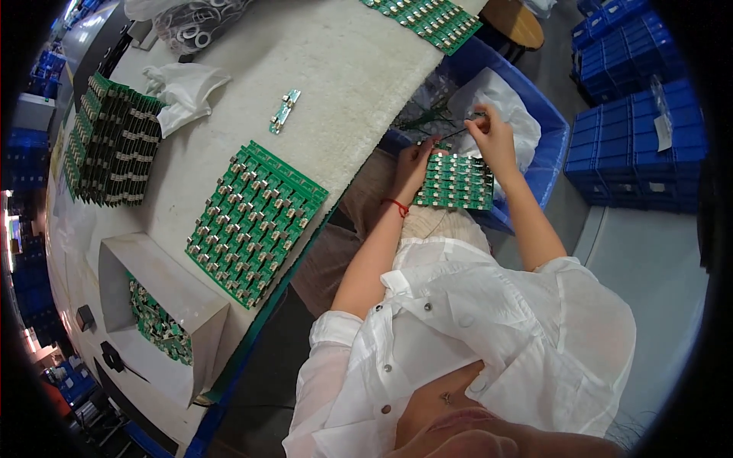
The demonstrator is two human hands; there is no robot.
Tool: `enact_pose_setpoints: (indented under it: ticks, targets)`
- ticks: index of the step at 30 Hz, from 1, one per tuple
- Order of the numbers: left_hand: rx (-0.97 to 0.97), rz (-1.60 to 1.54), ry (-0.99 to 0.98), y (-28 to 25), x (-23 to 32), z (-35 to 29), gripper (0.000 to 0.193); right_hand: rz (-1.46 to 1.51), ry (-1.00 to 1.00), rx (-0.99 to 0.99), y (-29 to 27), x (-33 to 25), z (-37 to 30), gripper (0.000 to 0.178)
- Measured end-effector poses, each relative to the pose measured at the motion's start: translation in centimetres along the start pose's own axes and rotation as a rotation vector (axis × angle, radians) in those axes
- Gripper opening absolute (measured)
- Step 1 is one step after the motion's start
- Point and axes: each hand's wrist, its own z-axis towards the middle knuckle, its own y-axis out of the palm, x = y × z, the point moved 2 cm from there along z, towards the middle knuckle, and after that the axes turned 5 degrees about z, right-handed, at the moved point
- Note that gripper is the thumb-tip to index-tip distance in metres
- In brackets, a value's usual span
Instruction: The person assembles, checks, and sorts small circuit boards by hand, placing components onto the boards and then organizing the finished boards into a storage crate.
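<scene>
A green circuit board panel with rows of silvery connectors rests over my lap, beside the rim of a blue bin. My left hand grips the panel by its left far corner, fingers closed. Above the panel's far edge, my right hand is closed in a pinch on a thin dark strip. That strip slants down towards my left fingertips; whether it is still joined to the panel, I cannot tell.
Left of me, a pale padded table holds another panel, a small loose board strip, a stack of panels and a white box of boards. The blue bin contains plastic bags. Blue crates stand at right.
</scene>
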Motion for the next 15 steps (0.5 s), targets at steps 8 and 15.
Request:
enact_pose_setpoints:
  ticks: [8, 15]
  targets:
    - [-0.098, -0.123, -0.070, -0.5, 0.4, -0.2, 0.038, 0.046, 0.039, -0.524, 0.9, 0.6, 0.2, 0.021]
    - [-0.214, 0.119, 0.031, -0.6, 0.9, -0.4, 0.038, 0.094, 0.056, -0.713, -2.0, -2.6, 2.2, 0.010]
